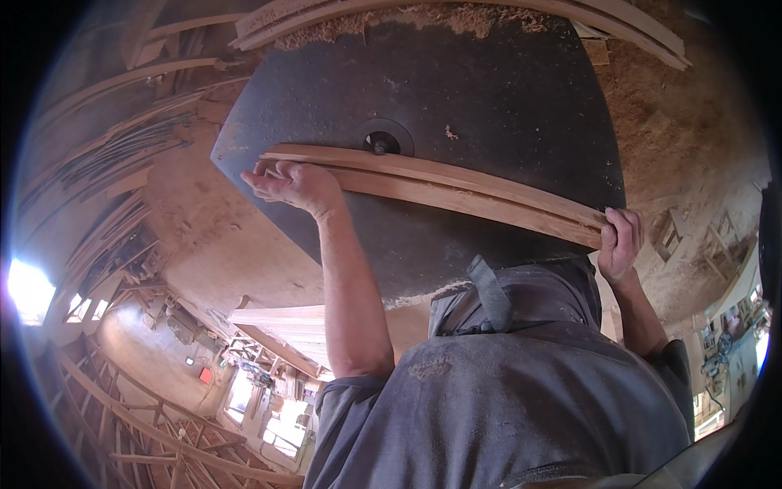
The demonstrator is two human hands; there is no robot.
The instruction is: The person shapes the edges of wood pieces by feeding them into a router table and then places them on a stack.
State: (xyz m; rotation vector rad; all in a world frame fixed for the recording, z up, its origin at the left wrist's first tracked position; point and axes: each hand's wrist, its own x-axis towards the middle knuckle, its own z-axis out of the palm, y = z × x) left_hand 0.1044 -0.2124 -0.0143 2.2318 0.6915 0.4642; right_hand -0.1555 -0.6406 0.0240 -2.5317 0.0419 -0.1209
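A long wooden strip with a groove along its length lies across a dark machine table. Near its left end, my left hand holds the strip, with the fingers bent at its edge. My right hand is closed around the right end, by the table's near right corner. Just beyond the strip's left half, a spindle sits in a round opening of the table. The far edge of the strip passes close to that opening; whether it touches the spindle I cannot tell.
Wood shavings are heaped along the table's far edge, beside more long wooden strips. A stack of pale boards stands at the near left. Many thin strips lie on the dusty floor to the left.
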